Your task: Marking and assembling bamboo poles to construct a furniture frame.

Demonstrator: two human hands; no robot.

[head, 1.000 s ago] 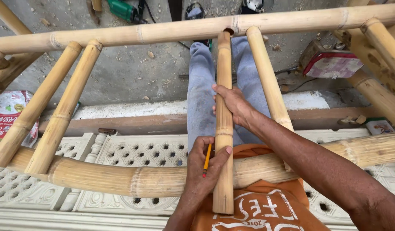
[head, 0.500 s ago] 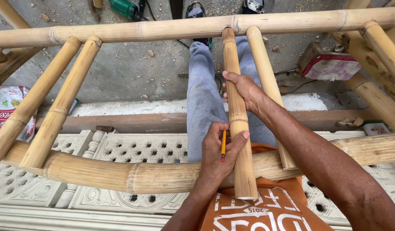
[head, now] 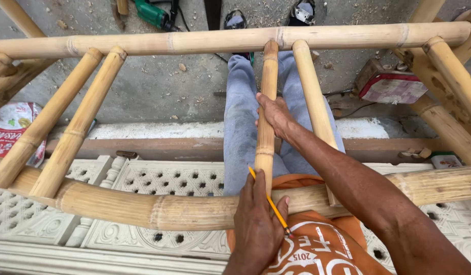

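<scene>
Since the earlier frame the pencil (head: 268, 202) has tilted across, the left hand (head: 257, 224) is pinching it against the loose bamboo piece (head: 266, 119), which the right hand (head: 275, 115) is gripping steady between near and far rails.

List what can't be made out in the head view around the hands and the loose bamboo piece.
- Lower end of the loose bamboo piece: head view, covered by the left hand, so contact with the front rail is unclear.
- Pencil tip: head view, too small to tell if it touches bamboo.
- Right hand fingers: head view, wrapped behind the piece.
- Green power tool: head view, cut by the top edge.
</scene>
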